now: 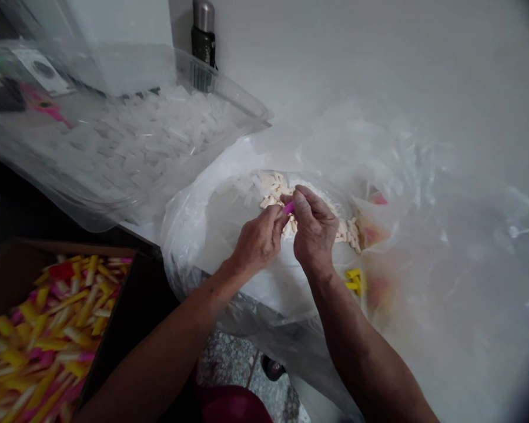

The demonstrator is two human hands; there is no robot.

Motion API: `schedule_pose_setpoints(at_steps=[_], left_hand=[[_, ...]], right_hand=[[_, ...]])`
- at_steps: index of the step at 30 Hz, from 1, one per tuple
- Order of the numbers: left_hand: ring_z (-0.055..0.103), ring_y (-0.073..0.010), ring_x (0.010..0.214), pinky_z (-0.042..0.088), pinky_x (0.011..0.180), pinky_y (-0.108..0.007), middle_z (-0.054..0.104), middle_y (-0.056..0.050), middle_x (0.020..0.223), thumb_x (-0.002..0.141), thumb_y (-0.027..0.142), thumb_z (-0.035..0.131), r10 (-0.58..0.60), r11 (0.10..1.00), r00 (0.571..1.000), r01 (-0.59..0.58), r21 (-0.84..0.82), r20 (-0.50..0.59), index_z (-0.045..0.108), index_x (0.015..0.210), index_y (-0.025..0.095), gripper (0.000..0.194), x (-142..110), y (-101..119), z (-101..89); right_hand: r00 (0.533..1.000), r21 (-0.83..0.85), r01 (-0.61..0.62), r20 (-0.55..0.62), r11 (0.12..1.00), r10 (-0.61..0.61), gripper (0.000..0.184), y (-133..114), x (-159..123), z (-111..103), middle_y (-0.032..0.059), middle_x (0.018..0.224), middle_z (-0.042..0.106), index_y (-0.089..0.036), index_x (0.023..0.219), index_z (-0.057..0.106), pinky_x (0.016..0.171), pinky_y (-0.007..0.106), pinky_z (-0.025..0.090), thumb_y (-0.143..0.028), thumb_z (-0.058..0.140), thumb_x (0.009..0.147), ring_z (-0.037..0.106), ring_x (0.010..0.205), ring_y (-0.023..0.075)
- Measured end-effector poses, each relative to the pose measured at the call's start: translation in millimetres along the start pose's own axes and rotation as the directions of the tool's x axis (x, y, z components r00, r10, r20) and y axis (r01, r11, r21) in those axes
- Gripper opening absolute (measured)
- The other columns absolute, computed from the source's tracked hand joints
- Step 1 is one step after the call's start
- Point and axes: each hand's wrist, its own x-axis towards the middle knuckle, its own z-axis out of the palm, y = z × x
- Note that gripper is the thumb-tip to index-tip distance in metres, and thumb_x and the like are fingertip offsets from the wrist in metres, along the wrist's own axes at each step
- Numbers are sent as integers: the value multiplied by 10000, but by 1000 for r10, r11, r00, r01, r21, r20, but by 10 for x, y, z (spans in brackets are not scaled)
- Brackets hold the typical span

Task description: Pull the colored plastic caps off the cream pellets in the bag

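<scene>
Beyond the grip, marks on a bottle (203, 41) are too small to read; left hand (260, 236) and right hand (315, 229) pinch 1 pink tube (288, 208).

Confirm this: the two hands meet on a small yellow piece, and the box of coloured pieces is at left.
Not quite: the head view shows the small piece between the left hand and right hand is magenta, not yellow. The box is indeed at left.

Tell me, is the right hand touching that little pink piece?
Touching: in the head view, the right hand meets the pink piece at its fingertips, with no gap showing.
</scene>
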Motion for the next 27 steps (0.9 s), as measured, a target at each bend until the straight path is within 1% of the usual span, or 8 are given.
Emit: schedule_pose_setpoints(at_steps=[3, 7, 12, 15, 19, 21, 24, 27], left_hand=[[501, -133, 636, 397, 607, -244, 580, -5, 743, 1048, 414, 572, -112, 982, 984, 130, -135, 139, 627, 903, 206, 259, 14, 6, -10], [386, -82, 465, 379, 475, -237, 483, 46, 667, 1039, 585, 535, -195, 849, 903, 351, -395, 384, 601, 941, 194, 409, 55, 77, -59], [300, -59, 429, 415, 438, -225, 382, 81, 650, 993, 614, 597, -257, 672, 786, 563, -481, 562, 591, 934, 195, 423, 76, 171, -120], [301, -65, 434, 413, 443, -227, 388, 80, 638, 994, 618, 595, -248, 713, 822, 513, -477, 513, 590, 919, 204, 421, 62, 161, -97], [381, -86, 493, 358, 476, -226, 461, 47, 625, 1027, 535, 592, -200, 910, 945, 277, -309, 258, 607, 872, 200, 370, 34, 117, -23], [411, -91, 534, 347, 494, -223, 495, 31, 642, 1027, 479, 616, -171, 949, 969, 211, -233, 179, 614, 847, 193, 337, 27, 110, -2], [348, -80, 479, 375, 475, -220, 416, 64, 607, 1017, 520, 617, -229, 887, 941, 307, -344, 251, 596, 850, 201, 361, 31, 127, -9], [217, -60, 412, 406, 422, -220, 297, 108, 586, 994, 597, 618, -260, 681, 838, 511, -524, 479, 561, 852, 209, 417, 42, 162, -54]], right_hand=[[991, 15, -40, 125, 999, 38, 270, -63, 29, -64, 20, 973, 816, -267, 1124, 776, 934, 402, 639, -476, 748, 955, 789, 993, 210], [938, 88, -132, 333, 987, 95, 310, -196, 69, -151, 14, 1040, 811, -292, 1198, 738, 790, 330, 649, -512, 718, 980, 775, 936, 183], [922, 125, -116, 381, 985, 60, 279, -232, 66, -151, -4, 1060, 798, -312, 1221, 729, 1018, 404, 622, -489, 702, 1007, 769, 1107, 198], [943, 101, -90, 330, 991, 52, 264, -182, 49, -121, -18, 1005, 787, -323, 1205, 727, 1037, 426, 616, -487, 711, 999, 779, 1100, 204], [966, 84, -51, 257, 995, 28, 247, -118, 23, -87, -16, 958, 769, -314, 1190, 728, 942, 406, 648, -464, 717, 993, 789, 1048, 210], [971, 95, -22, 241, 995, -2, 235, -104, 13, -78, -13, 942, 764, -307, 1179, 733, 927, 401, 652, -450, 719, 994, 789, 1030, 208], [972, 91, -24, 235, 996, 2, 239, -123, 10, -74, -12, 918, 759, -304, 1169, 734, 893, 387, 658, -456, 730, 984, 787, 1006, 206], [968, 72, -33, 252, 997, 14, 254, -191, 16, -68, -12, 902, 752, -305, 1157, 729, 867, 378, 660, -483, 734, 976, 789, 998, 212]])
